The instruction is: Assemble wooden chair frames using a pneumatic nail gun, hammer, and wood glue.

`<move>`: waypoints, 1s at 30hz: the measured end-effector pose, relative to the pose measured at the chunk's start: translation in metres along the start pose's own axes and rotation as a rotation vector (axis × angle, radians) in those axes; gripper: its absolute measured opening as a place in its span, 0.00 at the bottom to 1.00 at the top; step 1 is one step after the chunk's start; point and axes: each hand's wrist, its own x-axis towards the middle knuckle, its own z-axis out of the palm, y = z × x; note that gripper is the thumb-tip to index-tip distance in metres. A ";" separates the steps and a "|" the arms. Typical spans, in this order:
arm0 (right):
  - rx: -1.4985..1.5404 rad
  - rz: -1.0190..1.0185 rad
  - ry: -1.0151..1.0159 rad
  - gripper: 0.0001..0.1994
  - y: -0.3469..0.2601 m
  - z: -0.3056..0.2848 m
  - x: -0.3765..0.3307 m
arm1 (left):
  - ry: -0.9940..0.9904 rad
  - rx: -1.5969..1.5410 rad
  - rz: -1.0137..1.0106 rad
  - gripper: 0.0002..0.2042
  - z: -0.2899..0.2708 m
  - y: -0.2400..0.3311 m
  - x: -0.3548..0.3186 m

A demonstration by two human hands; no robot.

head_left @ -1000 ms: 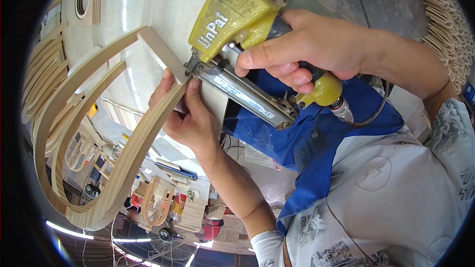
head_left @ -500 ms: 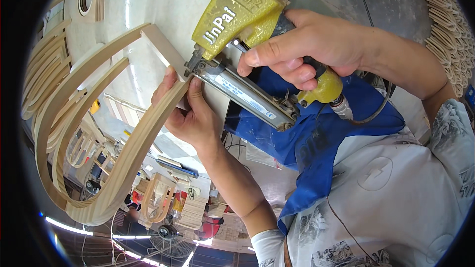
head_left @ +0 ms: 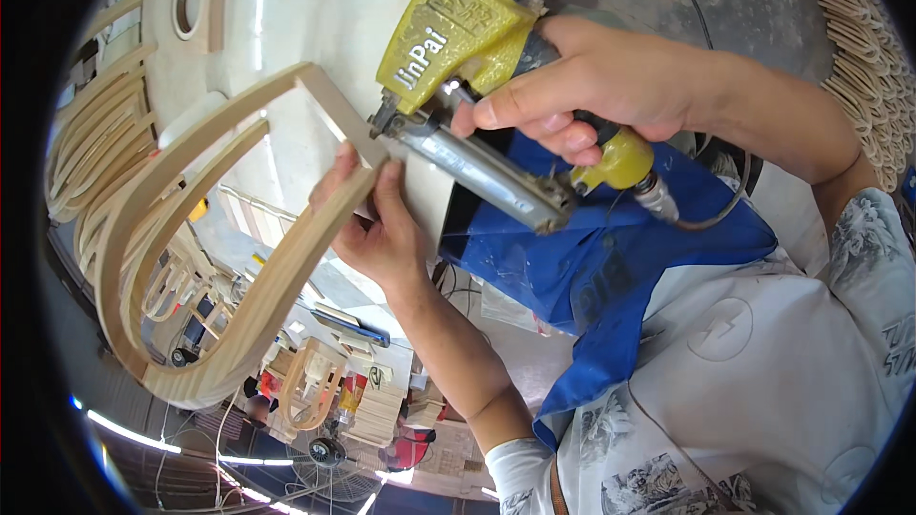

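Observation:
My left hand [head_left: 377, 229] grips a curved, U-shaped wooden frame [head_left: 258, 315] of bent pale strips at its upper corner joint, fingers wrapped over the edge. My right hand [head_left: 611, 86] is closed around the handle of a yellow pneumatic nail gun [head_left: 458, 29], index finger by the trigger. The gun's nose presses against the frame's short cross piece [head_left: 334, 114], just above my left fingers. Its long metal magazine [head_left: 487, 176] slants down to the right, and an air hose [head_left: 706, 219] leaves the handle's end.
A blue cloth [head_left: 611, 277] lies over my lap and white printed shirt [head_left: 763, 391]. Stacks of similar bent wooden pieces stand at the left [head_left: 91, 153] and upper right [head_left: 859, 29]. A white panel with a round hole [head_left: 188, 2] lies behind. Several more frames and clutter sit below [head_left: 315, 391].
Almost nothing has moved: both hands keep their grips, and the gun's nose stays against the frame's corner with only a slight shift.

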 end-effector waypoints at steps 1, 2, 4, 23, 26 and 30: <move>-0.140 -0.009 0.019 0.12 -0.011 -0.003 -0.005 | 0.014 -0.005 0.014 0.24 -0.003 0.001 0.003; -0.280 -0.018 0.041 0.15 -0.027 -0.005 -0.013 | -0.054 -0.026 0.015 0.25 -0.009 0.004 0.003; -0.919 -0.109 0.164 0.11 -0.060 0.000 -0.024 | -0.202 -0.049 0.005 0.25 -0.030 0.007 -0.003; -2.232 -1.271 0.022 0.08 -0.067 -0.022 0.027 | -0.142 -0.480 -0.338 0.24 -0.009 0.024 0.080; -2.238 -1.268 -0.009 0.08 -0.066 -0.026 0.027 | -0.141 -0.456 -0.333 0.22 -0.009 0.021 0.082; -2.238 -1.290 -0.057 0.08 -0.064 -0.026 0.029 | -0.134 -0.433 -0.294 0.20 -0.009 0.020 0.083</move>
